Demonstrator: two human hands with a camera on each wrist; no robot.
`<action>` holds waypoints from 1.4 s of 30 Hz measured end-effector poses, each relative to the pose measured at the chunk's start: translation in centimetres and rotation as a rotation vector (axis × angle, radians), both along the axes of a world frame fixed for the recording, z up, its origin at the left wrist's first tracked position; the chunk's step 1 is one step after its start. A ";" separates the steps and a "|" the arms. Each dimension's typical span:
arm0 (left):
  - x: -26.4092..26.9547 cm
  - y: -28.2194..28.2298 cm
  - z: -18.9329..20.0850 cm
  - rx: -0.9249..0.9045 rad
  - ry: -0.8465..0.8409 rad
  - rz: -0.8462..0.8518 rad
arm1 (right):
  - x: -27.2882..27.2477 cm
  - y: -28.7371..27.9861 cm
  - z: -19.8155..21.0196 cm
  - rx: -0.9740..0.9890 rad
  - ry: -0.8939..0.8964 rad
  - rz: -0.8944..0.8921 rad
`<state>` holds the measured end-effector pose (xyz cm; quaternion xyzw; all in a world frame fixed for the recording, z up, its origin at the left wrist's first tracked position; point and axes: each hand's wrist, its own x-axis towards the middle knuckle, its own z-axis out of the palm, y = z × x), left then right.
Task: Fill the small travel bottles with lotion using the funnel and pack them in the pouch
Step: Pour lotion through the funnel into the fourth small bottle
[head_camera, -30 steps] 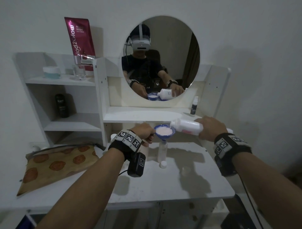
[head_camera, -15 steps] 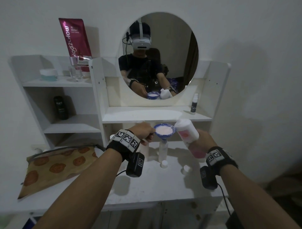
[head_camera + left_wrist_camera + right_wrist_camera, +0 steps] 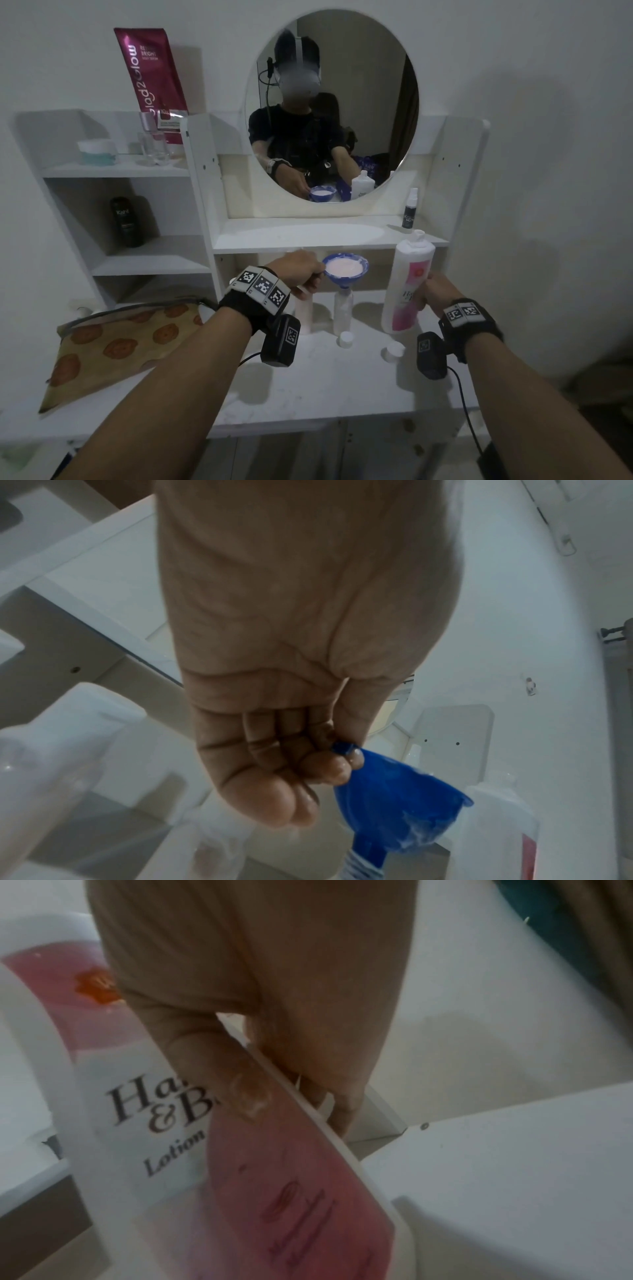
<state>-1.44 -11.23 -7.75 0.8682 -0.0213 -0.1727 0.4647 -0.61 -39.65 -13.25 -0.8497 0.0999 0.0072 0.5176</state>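
Toward the vanity top's (image 3: 308, 383) back edge, left hand (image 3: 301, 270) pinches the brimming funnel (image 3: 346, 270) on a tippy travel bottle (image 3: 343, 313) (keep that rim-tab pinch); right hand (image 3: 440, 291) grips the lotion bottle (image 3: 409, 284).

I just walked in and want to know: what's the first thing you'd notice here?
The blue plastic funnel, brimming with pale pink lotion, sits in a small clear travel bottle at the middle of the white dressing table; the left hand pinches its rim. Right of it, the right hand holds the tall white-and-pink lotion bottle upright.
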 end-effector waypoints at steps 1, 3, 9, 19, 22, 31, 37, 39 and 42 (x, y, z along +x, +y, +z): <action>0.0 0.0 0.0 0.002 0.001 -0.001 | 0.0 0.1 0.0 0.003 -0.002 0.006; 0.1 -0.1 0.0 0.004 -0.001 0.003 | 0.0 0.1 -0.2 0.016 -0.015 0.015; -0.1 0.2 -0.2 0.013 -0.003 0.003 | -0.9 -0.2 -1.1 0.143 -0.160 -0.038; -0.8 0.3 0.3 0.007 0.009 0.020 | -6.8 5.4 1.7 0.230 -0.866 -0.341; -0.8 0.5 0.3 0.008 0.006 0.025 | -7.6 8.6 0.6 0.135 -0.782 -0.162; -1.2 0.4 0.8 0.037 0.030 0.013 | -4.4 11.7 -4.0 -0.067 -0.176 0.144; -0.5 -0.4 1.0 0.032 0.009 0.003 | -3.3 11.9 -4.1 -0.203 -0.147 0.180; -0.3 -0.4 0.9 0.021 0.008 -0.001 | -3.1 11.8 -4.2 -0.191 -0.151 0.164; -0.2 -0.1 0.7 -0.037 0.019 -0.004 | -3.0 11.8 -4.3 -0.171 -0.159 0.154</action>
